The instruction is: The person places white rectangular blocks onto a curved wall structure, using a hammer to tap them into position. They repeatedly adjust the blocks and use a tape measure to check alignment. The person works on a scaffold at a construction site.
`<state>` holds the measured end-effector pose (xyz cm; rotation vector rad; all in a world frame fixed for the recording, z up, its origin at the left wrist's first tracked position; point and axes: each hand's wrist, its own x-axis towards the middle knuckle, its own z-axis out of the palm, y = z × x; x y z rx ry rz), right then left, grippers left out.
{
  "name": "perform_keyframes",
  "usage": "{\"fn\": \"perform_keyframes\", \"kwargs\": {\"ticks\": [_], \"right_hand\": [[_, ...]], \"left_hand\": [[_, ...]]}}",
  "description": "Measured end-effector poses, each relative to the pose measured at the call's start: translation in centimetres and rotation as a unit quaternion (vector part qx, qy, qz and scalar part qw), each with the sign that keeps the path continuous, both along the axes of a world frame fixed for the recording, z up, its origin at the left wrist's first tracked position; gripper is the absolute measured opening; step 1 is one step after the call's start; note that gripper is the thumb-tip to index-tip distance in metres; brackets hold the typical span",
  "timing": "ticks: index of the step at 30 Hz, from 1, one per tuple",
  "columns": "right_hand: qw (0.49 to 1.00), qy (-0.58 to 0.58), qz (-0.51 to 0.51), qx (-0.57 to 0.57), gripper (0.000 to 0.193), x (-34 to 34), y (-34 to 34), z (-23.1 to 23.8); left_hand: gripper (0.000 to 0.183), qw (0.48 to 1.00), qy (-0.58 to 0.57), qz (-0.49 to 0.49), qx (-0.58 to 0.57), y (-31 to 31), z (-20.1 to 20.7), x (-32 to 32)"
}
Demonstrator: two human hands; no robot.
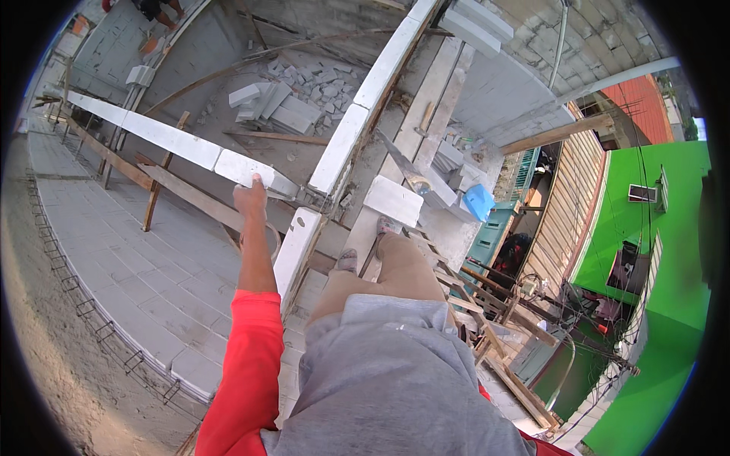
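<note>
My left hand (250, 199) reaches forward from a red sleeve to a white block (237, 166) in a narrow wall top. One finger is stretched out and touches the block; the other fingers show only in part, and I see nothing held in them. Close to that hand, the row of white blocks (171, 142) runs off to the far left. A white block with a dark hole (295, 242) stands to the right of my left wrist. My right hand is out of sight; only bits of red sleeve show at the lower right.
My feet stand on planks (366, 272) beside a loose white block (393, 199). A long grey blade-like tool (403, 163) and a blue plastic item (479, 203) lie ahead. Broken blocks (312, 91) cover the lower floor. Wooden braces (194, 196) cross below; wires (601, 357) hang at right.
</note>
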<state>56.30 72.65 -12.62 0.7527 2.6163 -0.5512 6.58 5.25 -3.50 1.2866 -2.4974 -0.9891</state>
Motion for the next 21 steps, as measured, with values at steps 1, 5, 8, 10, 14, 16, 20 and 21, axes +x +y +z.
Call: {"fn": "perform_keyframes", "kwargs": {"ticks": [1, 5, 8, 10, 14, 16, 20, 21], "right_hand": [[0.998, -0.023, 0.047, -0.034, 0.028, -1.8, 0.0, 1.9], [0.993, -0.04, 0.099, -0.057, 0.031, -5.7, 3.7, 4.7], [0.995, -0.07, 0.053, -0.044, 0.033, -11.8, 0.6, 7.7], [0.993, -0.101, 0.048, -0.048, 0.034, -17.9, -4.7, 13.1], [0.996, -0.023, -0.002, -0.082, 0.036, -19.4, -5.8, 17.0], [0.993, -0.058, 0.038, -0.094, 0.036, -20.0, -6.2, 17.1], [0.986, -0.127, 0.054, -0.097, 0.035, -16.5, -1.9, 16.3], [0.986, -0.127, 0.076, -0.075, 0.034, -15.9, -1.6, 17.2]], "left_hand": [[0.07, 1.0, -0.003, 0.007, 0.007, 0.3, 0.6, 0.3], [0.065, 0.997, -0.026, -0.001, 0.07, 4.0, 3.4, -0.8], [0.067, 0.996, -0.046, 0.022, 0.078, 2.5, 3.2, -0.6], [0.07, 0.994, -0.051, 0.041, 0.091, 0.2, 2.5, 1.0], [0.074, 0.976, 0.016, -0.002, 0.219, -0.5, 0.1, 0.3], [0.075, 0.956, 0.079, 0.019, 0.282, -1.3, 0.7, 1.3], [0.09, 0.969, 0.117, 0.133, 0.172, 0.6, 3.7, -2.3], [0.096, 0.964, 0.132, 0.139, 0.183, 0.5, 3.7, -3.2]]}}
